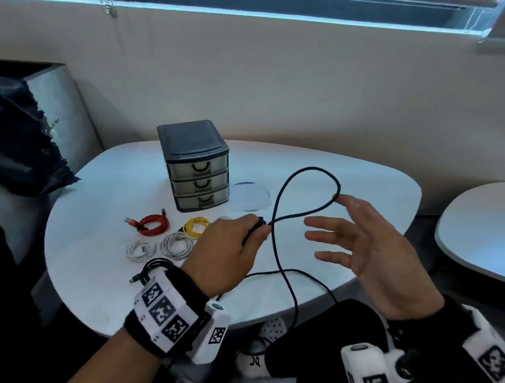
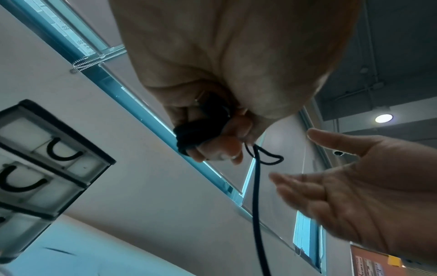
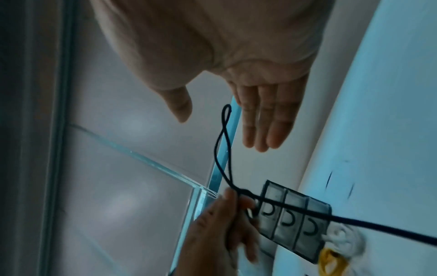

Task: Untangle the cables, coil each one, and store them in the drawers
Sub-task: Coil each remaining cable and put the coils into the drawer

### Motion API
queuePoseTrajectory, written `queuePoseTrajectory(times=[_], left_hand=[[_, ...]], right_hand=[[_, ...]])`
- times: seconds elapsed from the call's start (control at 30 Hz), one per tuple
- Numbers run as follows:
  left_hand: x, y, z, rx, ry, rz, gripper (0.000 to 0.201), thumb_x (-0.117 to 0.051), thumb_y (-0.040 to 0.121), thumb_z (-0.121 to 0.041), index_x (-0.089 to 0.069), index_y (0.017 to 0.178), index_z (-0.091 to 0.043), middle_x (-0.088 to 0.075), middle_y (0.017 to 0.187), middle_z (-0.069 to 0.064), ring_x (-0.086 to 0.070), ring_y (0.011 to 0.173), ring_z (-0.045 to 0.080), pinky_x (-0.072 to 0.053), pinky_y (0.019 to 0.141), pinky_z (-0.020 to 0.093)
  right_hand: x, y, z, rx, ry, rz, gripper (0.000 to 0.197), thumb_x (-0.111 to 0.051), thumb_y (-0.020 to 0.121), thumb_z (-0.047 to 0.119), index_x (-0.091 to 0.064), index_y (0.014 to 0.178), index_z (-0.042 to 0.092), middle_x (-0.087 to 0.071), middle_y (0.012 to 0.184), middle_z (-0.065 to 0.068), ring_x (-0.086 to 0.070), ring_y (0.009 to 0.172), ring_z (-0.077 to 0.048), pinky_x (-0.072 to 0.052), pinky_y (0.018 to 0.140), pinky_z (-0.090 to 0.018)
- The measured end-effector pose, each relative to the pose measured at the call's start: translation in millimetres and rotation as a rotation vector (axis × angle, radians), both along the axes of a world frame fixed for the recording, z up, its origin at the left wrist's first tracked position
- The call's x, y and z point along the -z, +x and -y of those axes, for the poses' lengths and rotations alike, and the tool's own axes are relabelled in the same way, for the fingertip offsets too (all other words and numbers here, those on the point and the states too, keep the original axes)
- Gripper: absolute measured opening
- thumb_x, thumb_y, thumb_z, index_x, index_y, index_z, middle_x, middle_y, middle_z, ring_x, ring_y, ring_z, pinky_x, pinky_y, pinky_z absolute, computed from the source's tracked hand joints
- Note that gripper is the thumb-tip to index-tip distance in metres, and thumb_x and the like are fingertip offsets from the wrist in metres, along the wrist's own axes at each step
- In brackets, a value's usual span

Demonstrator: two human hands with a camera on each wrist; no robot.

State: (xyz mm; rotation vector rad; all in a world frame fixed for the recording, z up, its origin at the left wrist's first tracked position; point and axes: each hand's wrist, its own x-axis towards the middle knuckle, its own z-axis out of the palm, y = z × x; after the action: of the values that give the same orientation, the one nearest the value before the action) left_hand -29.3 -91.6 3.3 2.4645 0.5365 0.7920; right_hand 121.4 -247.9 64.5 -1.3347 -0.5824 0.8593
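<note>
Left hand clenched wound turns of black cable above table near edge; loop stood free, tail hung off edge. Right hand released, fingers spread. Cable looked light, limp, springy; best grasped beside loop.

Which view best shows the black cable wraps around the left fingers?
Left wrist: the thin black cable visibly winds round the left hand fingers. Head view shows only its loop and trailing length; right wrist view blurs it.

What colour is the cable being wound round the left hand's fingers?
Black, or a very dark navy; the cable shows best in the head view.
</note>
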Motion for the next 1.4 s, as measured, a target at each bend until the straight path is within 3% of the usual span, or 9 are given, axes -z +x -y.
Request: queuePoseTrajectory(times=[0.13, 0.3, 0.57, 0.7, 0.87, 0.97, 1.1, 1.23, 1.4], left_hand=[[-13, -2, 10, -0.013, 0.035, 0.004, 0.04, -0.043, 0.1, -0.042, -0.059, 0.08, -0.013, -0.052, 0.057, -0.002, -0.05, 0.055, 0.017, -0.039, 0.058, 0.037], [-25, -9, 20, -0.098, 0.066, -0.003, 0.043, -0.037, 0.099, -0.045, -0.055, 0.077, -0.013, -0.058, 0.064, 0.001, -0.054, 0.06, 0.021, -0.042, 0.06, 0.042], [-64, -46, 4, -0.035, -0.33, 0.051, 0.04, -0.053, 0.099, -0.03, -0.056, 0.062, -0.017, -0.047, 0.047, -0.01, -0.038, 0.043, 0.007, -0.033, 0.047, 0.023], [-77, -64, -6, 0.054, -0.665, 0.141, 0.039, -0.061, 0.088, -0.031, -0.055, 0.053, -0.015, -0.046, 0.051, 0.008, -0.035, 0.044, 0.014, -0.028, 0.042, 0.019], [-77, -75, -31, -0.08, -0.899, 0.47, 0.051, -0.054, 0.095, -0.023, -0.055, 0.044, -0.021, -0.043, 0.043, -0.006, -0.04, 0.037, 0.01, -0.024, 0.058, 0.029], [-74, -69, -40, -0.148, -0.948, 0.608, 0.052, -0.048, 0.1, -0.018, -0.056, 0.049, -0.021, -0.042, 0.048, -0.004, -0.032, 0.033, 0.006, -0.036, 0.057, 0.024], [-79, -72, -56, -0.224, -1.033, 0.797, 0.036, -0.05, 0.1, -0.019, -0.055, 0.064, -0.017, -0.045, 0.056, -0.005, -0.028, 0.036, 0.004, -0.041, 0.044, 0.011], [-84, -77, -65, -0.233, -0.977, 0.806, 0.037, -0.053, 0.099, -0.021, -0.057, 0.063, -0.017, -0.044, 0.059, -0.004, -0.029, 0.037, 0.005, -0.045, 0.053, 0.012], [-97, -63, -53, -0.159, -0.937, 0.791, 0.035, -0.049, 0.101, -0.021, -0.053, 0.068, -0.011, -0.042, 0.047, -0.007, -0.031, 0.035, 0.006, -0.048, 0.057, 0.013]], right_hand=[[20, -30, 3, -0.094, -0.192, 0.284, 0.069, -0.069, 0.066, 0.059, -0.046, 0.124, 0.03, -0.076, 0.098, 0.009, -0.069, 0.097, -0.003, -0.048, 0.095, -0.031], [29, -43, 15, -0.08, -0.112, 0.379, 0.011, -0.072, 0.087, 0.013, -0.069, 0.082, 0.003, -0.071, 0.066, -0.011, -0.072, 0.069, -0.024, -0.057, 0.076, -0.032], [19, 71, 34, 0.255, -0.286, 0.947, 0.027, -0.053, 0.098, 0.02, -0.066, 0.075, 0.02, -0.071, 0.065, 0.005, -0.069, 0.072, -0.016, -0.052, 0.068, -0.031], [24, 114, 26, 0.208, -0.411, 0.953, 0.033, -0.048, 0.1, 0.019, -0.064, 0.072, 0.016, -0.068, 0.06, 0.0, -0.07, 0.066, -0.019, -0.05, 0.065, -0.033], [22, 112, 11, 0.06, -0.458, 0.903, 0.022, -0.057, 0.097, 0.018, -0.07, 0.079, 0.015, -0.053, 0.055, -0.005, -0.053, 0.045, -0.016, -0.053, 0.052, -0.033], [27, 92, 2, 0.119, -0.29, 0.757, 0.008, -0.068, 0.09, 0.014, -0.068, 0.083, 0.014, -0.058, 0.064, -0.006, -0.044, 0.044, -0.015, -0.043, 0.044, -0.03], [25, 77, -2, 0.111, -0.193, 0.797, 0.014, -0.075, 0.084, 0.011, -0.067, 0.074, 0.015, -0.062, 0.058, 0.005, -0.047, 0.04, -0.019, -0.043, 0.044, -0.028], [33, 67, -5, 0.083, -0.2, 0.95, 0.018, -0.079, 0.08, 0.009, -0.069, 0.072, 0.022, -0.066, 0.066, 0.008, -0.063, 0.056, -0.012, -0.058, 0.054, -0.032], [42, 51, -28, 0.005, -0.253, 1.123, 0.011, -0.075, 0.085, 0.019, -0.069, 0.076, 0.023, -0.068, 0.071, 0.014, -0.064, 0.071, -0.002, -0.051, 0.07, -0.023]])
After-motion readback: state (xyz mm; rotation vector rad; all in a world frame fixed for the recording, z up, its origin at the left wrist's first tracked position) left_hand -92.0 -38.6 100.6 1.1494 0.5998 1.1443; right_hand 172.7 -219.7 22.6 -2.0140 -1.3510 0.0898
